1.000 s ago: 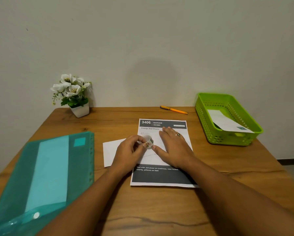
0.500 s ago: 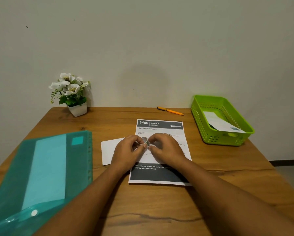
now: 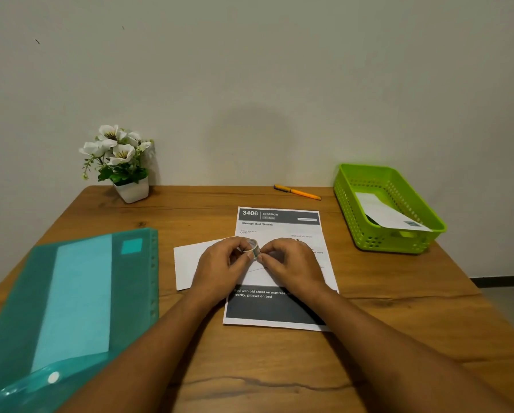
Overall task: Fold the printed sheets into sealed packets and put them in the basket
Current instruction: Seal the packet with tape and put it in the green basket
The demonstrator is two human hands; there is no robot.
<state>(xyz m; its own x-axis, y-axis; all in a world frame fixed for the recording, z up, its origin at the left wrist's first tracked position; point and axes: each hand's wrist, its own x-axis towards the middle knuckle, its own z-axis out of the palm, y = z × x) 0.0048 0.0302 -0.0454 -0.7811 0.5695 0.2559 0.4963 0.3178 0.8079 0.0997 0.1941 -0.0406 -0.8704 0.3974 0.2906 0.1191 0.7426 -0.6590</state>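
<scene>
A printed sheet [image 3: 279,225] headed "3406 BEDROOM" lies flat on the wooden table [image 3: 398,308] in front of me. A folded white packet [image 3: 187,263] lies across it, sticking out to the left under my hands. My left hand [image 3: 220,263] holds a small roll of tape [image 3: 253,246] over the packet. My right hand [image 3: 291,260] pinches at the roll's right side with thumb and forefinger. The green basket [image 3: 351,210] at the right holds one folded white packet [image 3: 387,213].
A teal plastic folder [image 3: 70,299] with paper inside covers the table's left side. A white pot of white flowers [image 3: 121,162] stands at the back left by the wall. An orange pen [image 3: 297,192] lies at the back edge near the basket.
My right hand lifted off the sheet and came to the tape roll, fingers now pinching at it. The left hand kept holding the roll.
</scene>
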